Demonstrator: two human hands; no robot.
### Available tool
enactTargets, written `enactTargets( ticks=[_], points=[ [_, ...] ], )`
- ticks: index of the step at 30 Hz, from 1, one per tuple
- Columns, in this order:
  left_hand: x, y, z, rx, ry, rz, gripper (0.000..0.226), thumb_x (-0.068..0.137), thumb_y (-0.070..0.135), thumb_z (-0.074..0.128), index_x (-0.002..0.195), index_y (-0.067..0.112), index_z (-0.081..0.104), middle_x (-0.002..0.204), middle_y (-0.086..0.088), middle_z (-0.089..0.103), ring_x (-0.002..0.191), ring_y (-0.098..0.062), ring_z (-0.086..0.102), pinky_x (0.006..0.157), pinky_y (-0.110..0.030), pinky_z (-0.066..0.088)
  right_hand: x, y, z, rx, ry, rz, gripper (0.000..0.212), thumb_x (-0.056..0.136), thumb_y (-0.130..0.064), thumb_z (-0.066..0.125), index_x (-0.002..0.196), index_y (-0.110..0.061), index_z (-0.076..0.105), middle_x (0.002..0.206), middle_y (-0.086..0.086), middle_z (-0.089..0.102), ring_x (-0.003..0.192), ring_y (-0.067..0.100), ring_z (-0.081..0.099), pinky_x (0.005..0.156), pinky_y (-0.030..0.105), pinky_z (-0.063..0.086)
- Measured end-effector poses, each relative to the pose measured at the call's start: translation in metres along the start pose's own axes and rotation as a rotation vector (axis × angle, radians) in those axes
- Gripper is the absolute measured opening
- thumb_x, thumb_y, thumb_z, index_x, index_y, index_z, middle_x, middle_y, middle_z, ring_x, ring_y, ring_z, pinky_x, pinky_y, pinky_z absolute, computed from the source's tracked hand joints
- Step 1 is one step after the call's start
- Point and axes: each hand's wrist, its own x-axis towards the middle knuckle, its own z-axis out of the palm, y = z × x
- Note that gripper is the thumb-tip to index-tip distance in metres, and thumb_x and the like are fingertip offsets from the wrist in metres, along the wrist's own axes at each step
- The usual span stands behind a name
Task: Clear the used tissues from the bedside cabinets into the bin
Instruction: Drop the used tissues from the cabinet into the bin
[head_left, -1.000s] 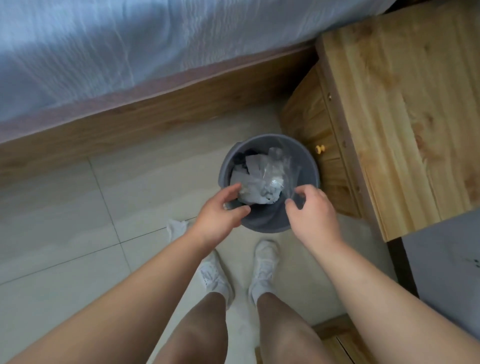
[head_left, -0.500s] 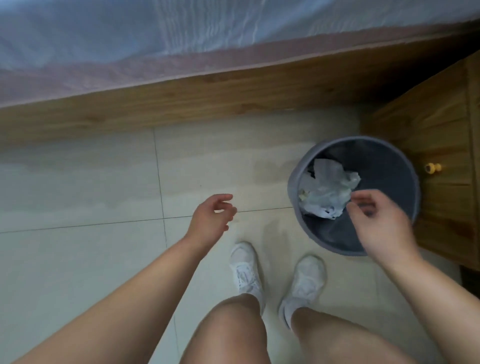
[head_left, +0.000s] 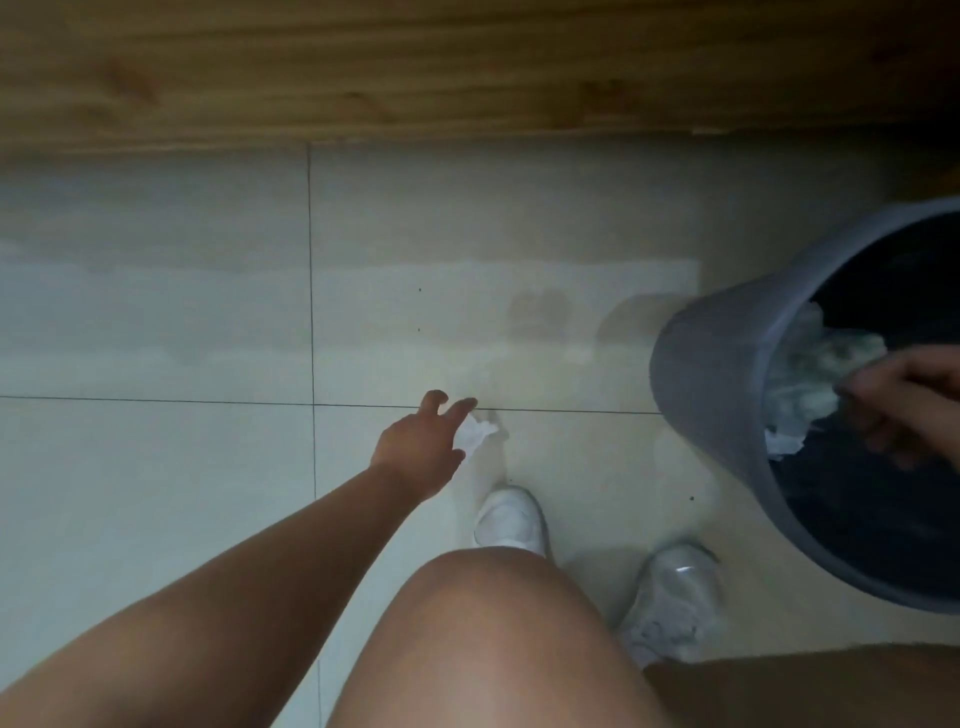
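A crumpled white tissue (head_left: 477, 434) lies on the tiled floor just ahead of my left shoe. My left hand (head_left: 422, 446) reaches down to it with fingers spread, fingertips at the tissue, nothing held. The grey round bin (head_left: 711, 374) stands at the right edge, with a wad of crumpled tissues and clear plastic (head_left: 802, 379) inside. My right hand (head_left: 906, 405) hovers over the bin's mouth, blurred, fingers curled near that wad; whether it grips anything is unclear.
The wooden bed frame (head_left: 415, 67) runs across the top. Pale floor tiles (head_left: 156, 312) fill the left and middle. My bent knees and white shoes (head_left: 511, 519) take up the lower centre.
My view has dropped lower and swung left, so the bin has slid to the right edge. My left hand has reached down to a tissue on the floor. The right hand stays over the bin.
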Motion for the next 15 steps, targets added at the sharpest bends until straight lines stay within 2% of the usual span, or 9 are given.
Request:
enactTargets(
  ticks=[3,5,8,11,15],
  points=[
    [0.020,0.000,0.023,0.033,0.008,0.036,0.076,0.096,0.027,0.072,0.160,0.036,0.033,0.161,-0.006,0.030,0.115,-0.032,0.066,0.085,-0.043,0.058,-0.008,0.004,0.005,-0.024,-0.062,0.024,0.073,0.064,-0.094,0.064,0.103,-0.033,0.078,0.081,-0.004,0.079,0.058,0.015,0.074,0.049,0.029,0.061],
    [0.030,-0.003,0.034,0.034,0.027,0.081,0.064,0.094,0.021,0.071,0.152,0.030,0.045,0.153,-0.008,0.039,0.115,-0.033,0.064,0.084,-0.043,0.057,-0.016,-0.007,0.006,-0.006,-0.067,0.013,0.075,0.065,-0.093,0.063,0.109,-0.033,0.078,0.084,-0.004,0.080,0.063,0.014,0.076,0.052,0.028,0.062],
    [0.040,-0.006,0.037,0.009,0.003,0.076,0.042,0.099,0.029,0.062,0.140,0.026,0.061,0.138,-0.009,0.054,0.114,-0.035,0.065,0.090,-0.043,0.054,-0.028,-0.025,0.007,0.024,-0.081,0.002,0.076,0.062,-0.092,0.066,0.108,-0.034,0.078,0.086,-0.003,0.081,0.065,0.012,0.076,0.055,0.027,0.062],
    [0.046,0.000,0.027,0.052,-0.012,0.014,0.028,0.103,0.025,0.052,0.124,0.021,0.071,0.120,-0.010,0.064,0.109,-0.035,0.070,0.087,-0.038,0.052,-0.035,-0.036,0.009,0.027,-0.097,0.004,0.054,0.068,-0.078,0.072,0.099,-0.034,0.078,0.085,-0.002,0.081,0.068,0.021,0.076,0.062,0.037,0.062],
    [0.031,0.036,-0.012,-0.118,0.124,0.063,0.017,0.103,0.019,0.058,0.106,0.015,0.074,0.099,-0.011,0.067,0.094,-0.034,0.068,0.074,-0.033,0.042,-0.051,-0.050,0.009,0.098,-0.061,-0.001,0.033,0.077,-0.060,0.068,0.096,-0.034,0.078,0.084,-0.001,0.080,0.071,0.023,0.076,0.071,0.046,0.062]
  ],
)
